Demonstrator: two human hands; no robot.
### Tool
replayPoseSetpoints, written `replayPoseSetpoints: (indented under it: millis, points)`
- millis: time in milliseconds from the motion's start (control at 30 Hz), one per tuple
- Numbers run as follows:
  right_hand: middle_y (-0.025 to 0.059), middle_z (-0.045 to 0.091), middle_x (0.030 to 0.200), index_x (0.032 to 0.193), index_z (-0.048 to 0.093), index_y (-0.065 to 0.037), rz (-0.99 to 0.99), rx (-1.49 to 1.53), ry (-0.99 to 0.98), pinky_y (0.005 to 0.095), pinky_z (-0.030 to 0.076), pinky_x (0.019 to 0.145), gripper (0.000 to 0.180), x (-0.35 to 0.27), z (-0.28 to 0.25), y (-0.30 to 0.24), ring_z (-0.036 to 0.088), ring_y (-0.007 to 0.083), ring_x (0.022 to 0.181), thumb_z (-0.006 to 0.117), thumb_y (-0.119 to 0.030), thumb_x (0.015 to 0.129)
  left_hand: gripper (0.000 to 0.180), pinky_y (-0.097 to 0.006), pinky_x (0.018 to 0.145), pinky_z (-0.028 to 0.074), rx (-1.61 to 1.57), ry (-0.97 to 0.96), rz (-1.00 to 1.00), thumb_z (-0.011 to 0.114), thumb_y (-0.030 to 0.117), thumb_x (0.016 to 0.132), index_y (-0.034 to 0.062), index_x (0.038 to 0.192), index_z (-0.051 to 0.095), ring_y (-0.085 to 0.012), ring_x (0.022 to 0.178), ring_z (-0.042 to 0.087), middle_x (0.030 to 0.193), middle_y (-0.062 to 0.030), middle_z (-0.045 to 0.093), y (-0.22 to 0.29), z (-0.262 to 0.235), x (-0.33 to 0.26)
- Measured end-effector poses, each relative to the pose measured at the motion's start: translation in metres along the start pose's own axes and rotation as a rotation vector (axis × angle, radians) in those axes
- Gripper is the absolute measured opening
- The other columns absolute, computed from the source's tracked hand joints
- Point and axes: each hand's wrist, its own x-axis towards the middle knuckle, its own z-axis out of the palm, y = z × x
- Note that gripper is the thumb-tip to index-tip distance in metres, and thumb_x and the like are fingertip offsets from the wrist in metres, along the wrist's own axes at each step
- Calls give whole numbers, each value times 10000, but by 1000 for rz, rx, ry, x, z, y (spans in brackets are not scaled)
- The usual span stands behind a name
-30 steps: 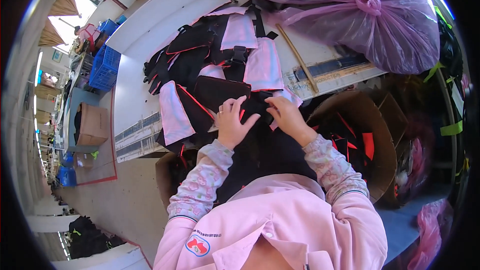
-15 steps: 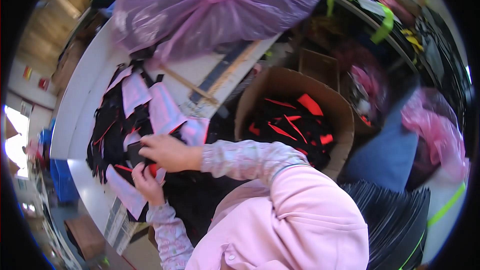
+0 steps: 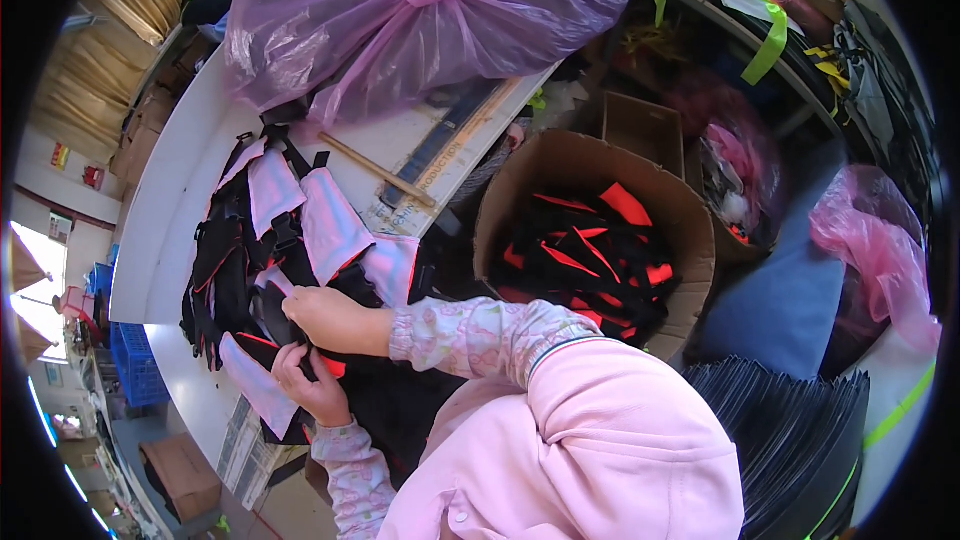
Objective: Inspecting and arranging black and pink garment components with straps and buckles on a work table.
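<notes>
Left hand [image 3: 312, 392] pinching black, red-edged fabric [image 3: 319, 365], right hand [image 3: 338, 320] curling over it, grip unclear, pale-pink cloth panels [image 3: 257, 390] lying alongside.

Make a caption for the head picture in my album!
Left hand and right hand close together on black and pink fabric pieces, near a big purple bag and an open cardboard box.

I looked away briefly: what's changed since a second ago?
The view has swung right, shifting the table leftward. The left hand and right hand have drawn closer together at the black fabric; grip unclear. The purple bag and wooden stick stay put.
</notes>
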Motion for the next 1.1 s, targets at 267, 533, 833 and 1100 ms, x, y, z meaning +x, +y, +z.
replayPoseSetpoints:
  millis: [267, 533, 833, 1100]
  points:
    - [143, 550, 829, 868, 522, -28, -244, 465, 135, 407, 467, 670, 284, -12, -16, -29, 569, 353, 800, 628, 50, 616, 316, -339, 931, 383, -452, 211, -613, 513, 95, 875, 15, 1180, 493, -221, 1065, 503, 1143, -106, 518, -21, -8, -25]
    - [138, 557, 803, 858, 524, -39, -199, 422, 42, 414, 473, 649, 259, -26, -28, -13, 579, 353, 748, 645, 23, 638, 369, -396, 987, 392, -1599, 101, -937, 415, 154, 902, -24, 1209, 516, -255, 1119, 525, 1207, -127, 557, -65, -17, -56]
    - [112, 560, 684, 829, 514, 0, 103, 740, 233, 323, 465, 587, 165, -23, -32, -29, 589, 218, 643, 580, 77, 699, 458, -409, 962, 410, -1728, -113, -933, 388, 295, 893, -12, 1211, 509, -260, 1088, 540, 1216, -119, 551, -22, -21, -18]
    - [-60, 498, 724, 783, 500, -50, 233, 1493, -281, 209, 382, 598, 153, -20, -39, -49, 447, 28, 675, 628, -99, 850, 425, -336, 752, 518, -1313, -14, -953, 373, 355, 927, -7, 1074, 540, -218, 903, 611, 1001, -117, 601, -46, -33, -9]
